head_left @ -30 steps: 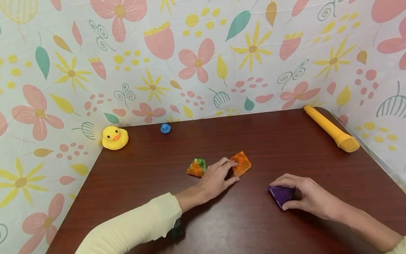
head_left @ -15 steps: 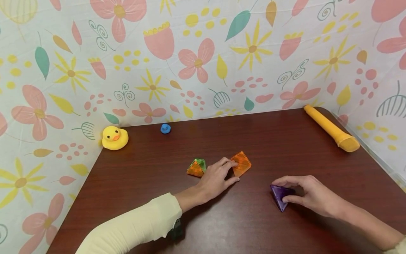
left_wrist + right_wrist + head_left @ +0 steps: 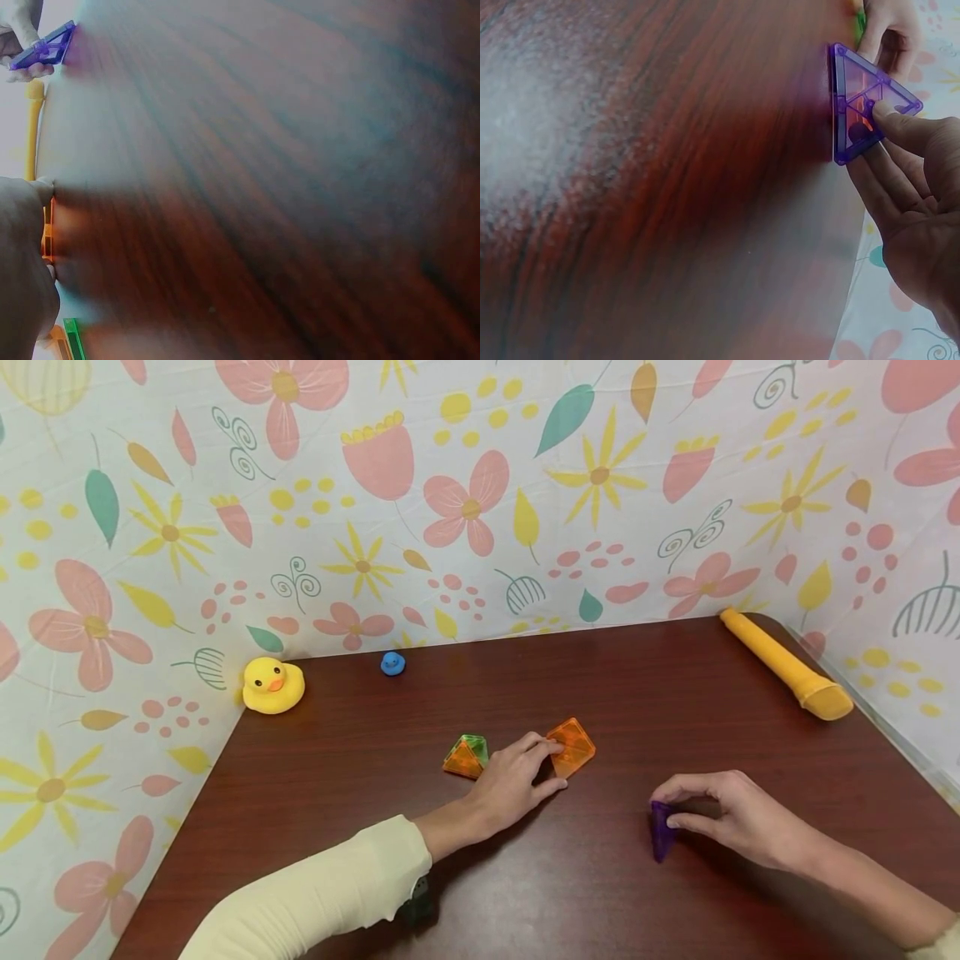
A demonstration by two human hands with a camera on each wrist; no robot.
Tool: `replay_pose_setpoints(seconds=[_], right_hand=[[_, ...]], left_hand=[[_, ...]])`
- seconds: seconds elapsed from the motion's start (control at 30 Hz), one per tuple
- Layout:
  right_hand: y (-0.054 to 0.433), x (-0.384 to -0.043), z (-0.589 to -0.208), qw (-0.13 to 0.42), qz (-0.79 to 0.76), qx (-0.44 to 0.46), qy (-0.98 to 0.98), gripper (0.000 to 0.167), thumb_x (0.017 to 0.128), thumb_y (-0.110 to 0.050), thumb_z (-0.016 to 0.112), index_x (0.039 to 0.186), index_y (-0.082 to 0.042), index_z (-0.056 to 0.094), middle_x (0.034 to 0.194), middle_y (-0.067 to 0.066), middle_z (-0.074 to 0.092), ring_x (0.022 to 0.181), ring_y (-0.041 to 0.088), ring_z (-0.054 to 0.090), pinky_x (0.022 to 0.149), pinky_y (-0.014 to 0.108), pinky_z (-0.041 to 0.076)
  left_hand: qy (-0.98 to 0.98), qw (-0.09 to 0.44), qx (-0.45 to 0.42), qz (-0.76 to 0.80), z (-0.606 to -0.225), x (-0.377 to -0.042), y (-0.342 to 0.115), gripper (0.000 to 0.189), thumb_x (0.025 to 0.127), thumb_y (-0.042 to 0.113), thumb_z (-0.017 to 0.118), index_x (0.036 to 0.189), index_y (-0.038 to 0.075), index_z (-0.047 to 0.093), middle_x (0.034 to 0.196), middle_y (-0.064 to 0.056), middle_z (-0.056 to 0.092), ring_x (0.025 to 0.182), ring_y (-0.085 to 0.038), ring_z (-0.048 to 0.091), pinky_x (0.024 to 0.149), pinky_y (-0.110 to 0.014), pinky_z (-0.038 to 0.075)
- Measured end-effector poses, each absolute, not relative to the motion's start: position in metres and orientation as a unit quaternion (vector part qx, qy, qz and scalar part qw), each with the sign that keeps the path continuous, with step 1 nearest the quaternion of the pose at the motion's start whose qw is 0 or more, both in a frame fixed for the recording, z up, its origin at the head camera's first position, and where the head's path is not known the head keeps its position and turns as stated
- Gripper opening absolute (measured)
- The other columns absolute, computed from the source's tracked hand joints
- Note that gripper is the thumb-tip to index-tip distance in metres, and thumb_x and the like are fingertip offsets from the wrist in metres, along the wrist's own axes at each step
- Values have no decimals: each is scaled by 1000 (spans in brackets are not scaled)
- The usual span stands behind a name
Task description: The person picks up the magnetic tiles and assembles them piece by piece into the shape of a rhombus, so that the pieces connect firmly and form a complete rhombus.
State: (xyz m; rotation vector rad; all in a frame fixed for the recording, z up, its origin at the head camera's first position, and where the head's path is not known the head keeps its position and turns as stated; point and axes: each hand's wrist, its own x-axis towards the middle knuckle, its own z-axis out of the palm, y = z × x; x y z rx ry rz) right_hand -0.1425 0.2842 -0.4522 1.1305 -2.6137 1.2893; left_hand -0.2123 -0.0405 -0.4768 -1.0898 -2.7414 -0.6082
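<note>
In the head view my right hand (image 3: 731, 818) pinches a purple triangular magnetic tile (image 3: 660, 833) between thumb and fingers. The tile stands upright, almost edge-on, at the tabletop. Its triangular face (image 3: 841, 105) with inner bars shows in the right wrist view. My left hand (image 3: 513, 783) rests with fingertips on an orange magnetic tile (image 3: 576, 748) near the table's middle; the hand covers part of it. Just left of that hand sits a small piece with an orange triangular face (image 3: 465, 762) and a green part (image 3: 474, 743) behind it.
A yellow rubber duck (image 3: 273, 686) sits at the table's far left corner. The small blue duck (image 3: 392, 663) is by the back edge. Along the right side lies a yellow microphone-shaped toy (image 3: 783, 664). A flower-patterned cloth (image 3: 465, 585) hangs behind the dark wooden table (image 3: 540, 893).
The purple tile has turned in my right hand from showing a broad face to nearly edge-on, and its near side shifted slightly right. My left hand and the orange tile have stayed put.
</note>
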Motion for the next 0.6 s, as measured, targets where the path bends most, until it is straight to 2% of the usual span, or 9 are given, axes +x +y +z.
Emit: replay_pose_setpoints(seconds=[0.33,0.6], right_hand=[[283,-145,-449,3,433,376,-819,36,87,9,82,110,-18,75,100,-5,77,89,13,74,78,21,60],[280,-148,-444,5,415,374,-829,37,86,6,85,108,-22,75,98,-8,77,87,9,72,78,18,58]], left_hand=[[-909,63,-360,-200,-477,-212,-40,47,101,38,75,140,12,67,128,-1,64,86,-6,64,76,-13,54],[-908,66,-363,-200,-476,-213,-41,47,101,37,75,140,12,68,128,-2,64,87,-7,66,78,-14,55]])
